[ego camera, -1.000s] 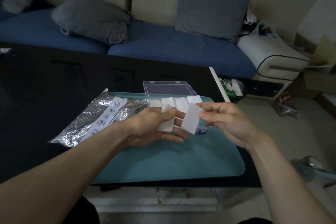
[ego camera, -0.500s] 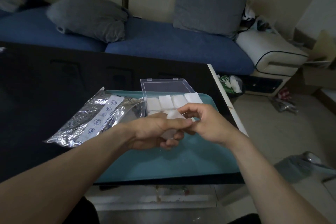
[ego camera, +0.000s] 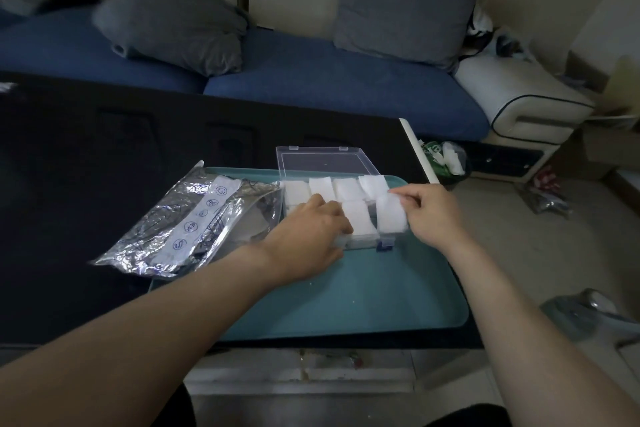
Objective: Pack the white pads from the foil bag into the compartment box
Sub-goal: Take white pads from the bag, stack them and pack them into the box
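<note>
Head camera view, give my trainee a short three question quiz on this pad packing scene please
1. True or false: the clear lid of the compartment box stands open.
2. The foil bag lies on which side of the box: A left, B right, C behind?
3. Which hand touches the pad at the box's right end?

Key: 1 true. 2 A. 3 The right hand; the left hand rests on the box's left part.

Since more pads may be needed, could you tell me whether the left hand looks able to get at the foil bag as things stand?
Probably yes. The left hand rests on the box, and the foil bag lies right beside it on that side, mouth towards the box, with nothing between them.
</note>
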Available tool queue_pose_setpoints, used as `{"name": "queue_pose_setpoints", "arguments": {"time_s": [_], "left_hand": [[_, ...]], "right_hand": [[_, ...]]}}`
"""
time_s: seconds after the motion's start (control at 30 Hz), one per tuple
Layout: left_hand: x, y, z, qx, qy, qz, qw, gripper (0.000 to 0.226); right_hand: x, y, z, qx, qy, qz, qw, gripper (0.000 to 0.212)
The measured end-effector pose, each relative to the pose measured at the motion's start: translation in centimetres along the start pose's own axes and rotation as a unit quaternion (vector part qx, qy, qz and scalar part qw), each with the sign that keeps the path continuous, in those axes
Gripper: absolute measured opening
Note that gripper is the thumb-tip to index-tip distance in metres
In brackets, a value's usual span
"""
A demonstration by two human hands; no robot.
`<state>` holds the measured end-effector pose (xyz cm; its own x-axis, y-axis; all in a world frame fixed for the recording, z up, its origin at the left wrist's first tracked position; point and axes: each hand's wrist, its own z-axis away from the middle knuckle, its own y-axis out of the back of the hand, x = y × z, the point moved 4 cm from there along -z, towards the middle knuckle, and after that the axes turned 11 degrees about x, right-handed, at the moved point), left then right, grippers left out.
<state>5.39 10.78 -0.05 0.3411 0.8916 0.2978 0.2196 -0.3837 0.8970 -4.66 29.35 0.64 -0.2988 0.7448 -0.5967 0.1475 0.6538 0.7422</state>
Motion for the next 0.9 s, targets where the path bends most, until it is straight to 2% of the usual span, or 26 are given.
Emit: {"name": "queue_pose_setpoints", "arguments": {"time_s": [0.1,0.2,0.4,0.5,0.7,0.8,0.9], "left_hand": [[0.4,0.0,0.0,-0.004,-0.033,-0.031,0.999,0.035],[0.4,-0.1,0.1,-0.005,-0.029,-0.017,0.999,0.032],[0.3,-0.4,0.2,0.011,-0.034,-0.005,0.999,0.027],[0.2,-0.6,0.2,0.012,-0.034,-0.006,0.999,0.027],[0.6,-0.7,0.3,0.007,-0.030,-0.001,1.000,0.031],[1.0,-0.9,0.5,0.000,-0.037,-0.009,0.999,0.036],[1.2,-0.9,0.5,0.004,-0.050,-0.022,0.998,0.038]], "right_hand": [[-0.2,-0.7,-0.2,-0.036,-0.005,0.073,0.997,0.026],[-0.8,-0.9,-0.5,-0.046,-0.004,0.142,0.989,0.020],[-2.7,-1.0,0.3,-0.035,-0.001,0.215,0.976,0.014],[-3.5,-1.3,0.8,-0.031,-0.010,0.240,0.970,0.018],[-4.4,-1.3,1.4,-0.010,0.010,0.341,0.940,0.016],[-4.3,-1.3,1.5,0.028,0.040,0.335,0.941,0.017],[-3.7,-0.6,1.1,0.038,0.064,0.267,0.961,0.018]]}}
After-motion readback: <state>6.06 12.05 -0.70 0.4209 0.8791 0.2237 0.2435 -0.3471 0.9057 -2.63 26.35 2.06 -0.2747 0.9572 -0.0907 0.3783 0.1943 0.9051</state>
